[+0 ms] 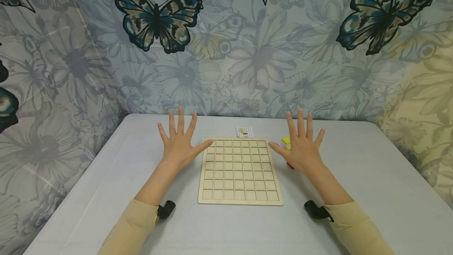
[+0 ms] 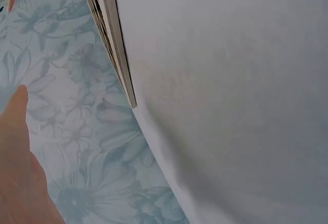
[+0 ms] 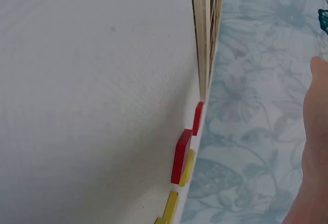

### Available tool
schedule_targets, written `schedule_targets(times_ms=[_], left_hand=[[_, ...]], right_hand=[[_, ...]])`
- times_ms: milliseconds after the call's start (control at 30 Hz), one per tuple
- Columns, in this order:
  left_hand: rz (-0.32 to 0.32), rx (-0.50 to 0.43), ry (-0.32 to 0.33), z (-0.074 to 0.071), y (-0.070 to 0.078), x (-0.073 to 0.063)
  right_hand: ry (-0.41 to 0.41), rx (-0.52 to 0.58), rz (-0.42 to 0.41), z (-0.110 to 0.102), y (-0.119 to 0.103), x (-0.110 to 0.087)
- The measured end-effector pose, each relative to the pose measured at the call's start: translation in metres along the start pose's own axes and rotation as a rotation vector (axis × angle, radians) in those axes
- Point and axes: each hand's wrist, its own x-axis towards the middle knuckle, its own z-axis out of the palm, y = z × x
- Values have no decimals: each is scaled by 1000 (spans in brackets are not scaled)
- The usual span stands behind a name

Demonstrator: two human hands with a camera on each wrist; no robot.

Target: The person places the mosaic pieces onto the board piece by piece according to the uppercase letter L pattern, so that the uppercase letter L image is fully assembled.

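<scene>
Pale wooden gridded board (image 1: 239,174) laid short of white table's (image 1: 375,168) far edge, flanked by spread left hand (image 1: 179,145), spread right hand (image 1: 301,146); flat red and yellow tiles (image 1: 286,140) part-hidden.

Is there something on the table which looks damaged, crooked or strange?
Nothing stands out. The pale wooden grid board lies flat without visible damage; the white grid-printed card lies beyond it. In the head view, the right hand partly hides the flat red and yellow pieces.

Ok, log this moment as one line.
left hand: spread, empty | right hand: spread, empty | pale wooden gridded board: between hands | flat red pieces, flat yellow pieces: right of board
</scene>
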Motion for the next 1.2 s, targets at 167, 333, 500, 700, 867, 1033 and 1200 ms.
schedule_targets(times_ms=[167, 333, 500, 700, 867, 1033, 1200], left_hand=[[23, -91, -22, -1, 2, -6], [36, -264, -61, -3, 5, -14], [19, -496, -136, -3, 7, -21], [-56, -633, -221, -3, 7, -30], [-77, -687, -274, -2, 8, -37], [-76, -742, -328, 0, 8, -43], [-68, -746, -405, 4, 7, -46]], right_hand=[[-23, 80, 10, -3, 4, -3], [-56, 198, 32, -5, 8, -5], [-85, 338, 36, -8, 12, -7], [-93, 474, 49, -10, 17, -7], [-114, 535, 106, -9, 24, -10], [-150, 536, 138, -6, 34, -13], [-207, 464, 160, -2, 42, -14]])
